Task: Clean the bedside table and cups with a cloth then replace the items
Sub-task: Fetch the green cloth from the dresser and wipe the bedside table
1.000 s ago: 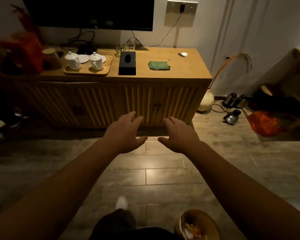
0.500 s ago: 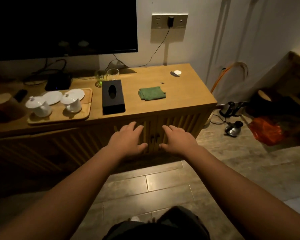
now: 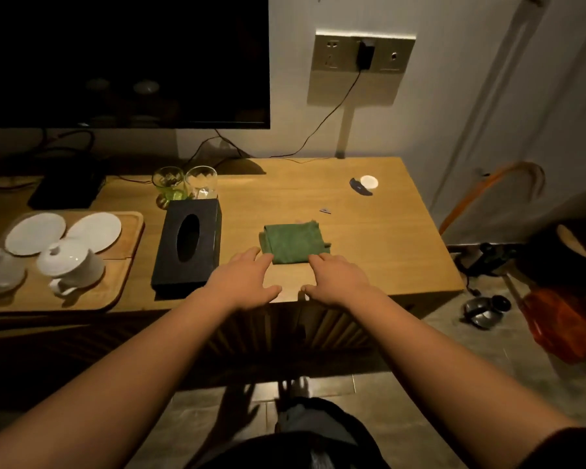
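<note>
both hands are hovering palm-down over the front edge of the light wooden table (image 3: 369,231), fingers loosely spread and relaxed, neither one holding anything. the left hand (image 3: 242,282) is sitting just off the near-left corner of the folded green cloth (image 3: 293,242), and the right hand (image 3: 335,279) is at the near-right corner, fingertips right at the cloth's edge. can't really tell if they're actually touching it or just over it.

the cloth is lying flat on the tabletop, roughly centre-front, just right of the black rectangular tissue box (image 3: 188,247) with the oval slot on top. behind the box, two clear drinking glasses (image 3: 185,184) are standing side by side, the left one looking greenish.

further left, a wooden tray (image 3: 122,265) is carrying the white ceramic lidded cups (image 3: 70,265), one lying partly out of frame, plus two white saucers (image 3: 65,230) behind them. near the back right of the table a small white round disc (image 3: 368,181) is sitting beside a dark scrap. a big dark tv screen (image 3: 122,59) is hanging on the wall above, with a metal socket panel (image 3: 362,69) to its right and a black plug in it. an orange plastic bag (image 3: 569,326) is lying on the floor off to the right.
</note>
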`<state>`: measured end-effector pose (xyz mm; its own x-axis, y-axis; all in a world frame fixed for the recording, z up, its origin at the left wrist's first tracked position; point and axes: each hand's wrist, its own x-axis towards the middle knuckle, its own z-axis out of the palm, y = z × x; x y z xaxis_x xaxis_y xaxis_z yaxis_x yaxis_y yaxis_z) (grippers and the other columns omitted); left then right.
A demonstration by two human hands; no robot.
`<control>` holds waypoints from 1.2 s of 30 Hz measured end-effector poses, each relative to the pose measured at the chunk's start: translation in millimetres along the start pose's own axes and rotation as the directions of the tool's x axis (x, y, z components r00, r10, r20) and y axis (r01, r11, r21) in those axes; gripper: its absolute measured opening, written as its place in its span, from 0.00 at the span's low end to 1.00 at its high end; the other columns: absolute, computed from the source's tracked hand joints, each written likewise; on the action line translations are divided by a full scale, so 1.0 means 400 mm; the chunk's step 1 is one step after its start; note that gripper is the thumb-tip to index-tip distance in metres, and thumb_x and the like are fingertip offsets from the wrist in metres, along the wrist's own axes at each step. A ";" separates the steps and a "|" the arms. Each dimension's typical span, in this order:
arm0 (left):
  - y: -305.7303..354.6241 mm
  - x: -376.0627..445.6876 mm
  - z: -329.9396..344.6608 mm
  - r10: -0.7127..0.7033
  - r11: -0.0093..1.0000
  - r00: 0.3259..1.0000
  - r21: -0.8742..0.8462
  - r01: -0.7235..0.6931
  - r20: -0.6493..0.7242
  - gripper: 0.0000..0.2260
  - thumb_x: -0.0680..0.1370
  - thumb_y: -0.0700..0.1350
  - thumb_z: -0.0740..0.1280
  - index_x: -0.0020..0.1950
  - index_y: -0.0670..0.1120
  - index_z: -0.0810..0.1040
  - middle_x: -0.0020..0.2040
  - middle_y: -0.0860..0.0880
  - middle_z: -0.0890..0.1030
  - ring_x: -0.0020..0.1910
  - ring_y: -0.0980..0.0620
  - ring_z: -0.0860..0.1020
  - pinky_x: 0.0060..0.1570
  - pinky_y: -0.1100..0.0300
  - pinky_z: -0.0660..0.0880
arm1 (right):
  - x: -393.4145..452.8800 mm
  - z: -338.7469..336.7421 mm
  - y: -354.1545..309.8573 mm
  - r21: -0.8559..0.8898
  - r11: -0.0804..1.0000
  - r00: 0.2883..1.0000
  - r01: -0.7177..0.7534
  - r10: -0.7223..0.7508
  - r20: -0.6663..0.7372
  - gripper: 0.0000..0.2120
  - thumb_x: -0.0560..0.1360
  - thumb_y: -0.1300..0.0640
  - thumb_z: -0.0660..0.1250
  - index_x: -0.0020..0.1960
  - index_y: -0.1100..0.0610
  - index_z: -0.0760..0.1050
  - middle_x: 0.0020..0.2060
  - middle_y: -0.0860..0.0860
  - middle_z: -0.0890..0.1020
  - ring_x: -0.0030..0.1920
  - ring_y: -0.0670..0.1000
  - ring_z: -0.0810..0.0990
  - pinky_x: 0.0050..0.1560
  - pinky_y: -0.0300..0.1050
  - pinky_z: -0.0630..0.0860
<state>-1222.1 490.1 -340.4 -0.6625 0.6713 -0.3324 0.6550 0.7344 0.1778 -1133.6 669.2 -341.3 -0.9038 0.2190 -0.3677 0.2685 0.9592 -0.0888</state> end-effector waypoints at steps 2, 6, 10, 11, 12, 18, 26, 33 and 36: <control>-0.006 0.084 -0.004 -0.036 0.999 0.999 -0.027 0.037 0.031 0.33 0.74 0.65 0.60 0.75 0.53 0.58 0.77 0.46 0.58 0.73 0.43 0.62 0.64 0.45 0.70 | 0.095 -0.010 0.032 0.007 1.000 0.999 0.029 -0.029 0.040 0.26 0.74 0.40 0.63 0.66 0.53 0.66 0.63 0.54 0.73 0.63 0.58 0.71 0.55 0.56 0.75; -0.021 0.225 -0.001 -0.053 0.997 0.993 -0.059 0.059 0.104 0.31 0.75 0.62 0.61 0.74 0.51 0.59 0.75 0.44 0.60 0.71 0.41 0.65 0.63 0.44 0.71 | 0.258 -0.019 0.081 0.029 0.998 0.993 0.052 -0.055 0.106 0.26 0.74 0.42 0.64 0.66 0.54 0.66 0.64 0.55 0.72 0.63 0.58 0.71 0.57 0.57 0.75; -0.037 0.357 0.008 -0.055 0.994 0.988 -0.087 0.068 0.147 0.32 0.75 0.59 0.62 0.75 0.49 0.58 0.76 0.43 0.60 0.70 0.40 0.65 0.64 0.43 0.70 | 0.390 -0.002 0.114 0.072 0.997 0.982 0.032 -0.045 0.184 0.29 0.73 0.44 0.66 0.69 0.54 0.62 0.69 0.57 0.67 0.66 0.59 0.69 0.60 0.58 0.73; -0.041 0.394 0.010 -0.050 0.993 0.988 -0.100 0.065 0.145 0.32 0.75 0.59 0.63 0.75 0.49 0.58 0.75 0.43 0.61 0.70 0.40 0.65 0.64 0.43 0.70 | 0.422 0.003 0.120 0.070 0.997 0.981 0.033 -0.046 0.188 0.32 0.74 0.44 0.66 0.72 0.54 0.59 0.73 0.57 0.62 0.69 0.60 0.66 0.62 0.59 0.72; -0.043 0.426 0.012 -0.043 0.992 0.989 -0.111 0.058 0.140 0.31 0.75 0.58 0.63 0.75 0.49 0.59 0.74 0.43 0.62 0.69 0.40 0.66 0.63 0.43 0.70 | 0.448 0.009 0.126 0.063 0.997 0.981 0.039 -0.050 0.186 0.35 0.74 0.45 0.66 0.75 0.53 0.55 0.75 0.57 0.57 0.71 0.60 0.62 0.64 0.59 0.70; -0.061 0.554 0.050 -0.052 0.997 0.981 -0.046 0.061 0.185 0.28 0.75 0.54 0.65 0.72 0.49 0.62 0.71 0.42 0.65 0.68 0.40 0.66 0.60 0.44 0.72 | 0.542 0.047 0.151 0.052 0.996 0.979 0.069 -0.077 0.186 0.34 0.73 0.48 0.69 0.73 0.51 0.56 0.73 0.56 0.60 0.71 0.59 0.60 0.62 0.59 0.71; -0.104 0.568 0.112 -0.053 0.982 0.965 -0.163 0.098 0.258 0.21 0.76 0.51 0.67 0.66 0.49 0.65 0.59 0.45 0.74 0.58 0.44 0.73 0.52 0.48 0.75 | 0.567 0.079 0.168 0.170 0.984 0.975 0.047 -0.083 0.208 0.27 0.73 0.49 0.68 0.69 0.48 0.63 0.60 0.54 0.73 0.61 0.59 0.71 0.55 0.55 0.75; -0.127 0.539 0.087 0.086 0.934 0.971 -0.357 -0.001 0.221 0.06 0.76 0.49 0.67 0.51 0.49 0.75 0.47 0.48 0.77 0.48 0.48 0.75 0.46 0.54 0.71 | 0.545 0.053 0.182 0.226 0.970 0.954 0.090 -0.149 0.262 0.12 0.73 0.50 0.70 0.52 0.54 0.74 0.51 0.55 0.75 0.52 0.57 0.75 0.48 0.48 0.74; -0.124 0.516 0.053 0.139 0.906 0.974 -0.419 -0.052 0.178 0.05 0.75 0.47 0.69 0.49 0.49 0.76 0.44 0.50 0.79 0.44 0.50 0.77 0.41 0.57 0.71 | 0.496 0.026 0.198 0.320 0.944 0.959 0.073 -0.155 0.237 0.09 0.73 0.51 0.71 0.45 0.52 0.71 0.46 0.54 0.79 0.48 0.57 0.78 0.42 0.46 0.72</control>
<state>-1383.7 590.1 -437.7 -0.4896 0.7381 -0.4642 0.4759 0.6723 0.5671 -1288.2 787.0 -431.1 -0.8292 0.0193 -0.5586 0.2945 0.8645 -0.4072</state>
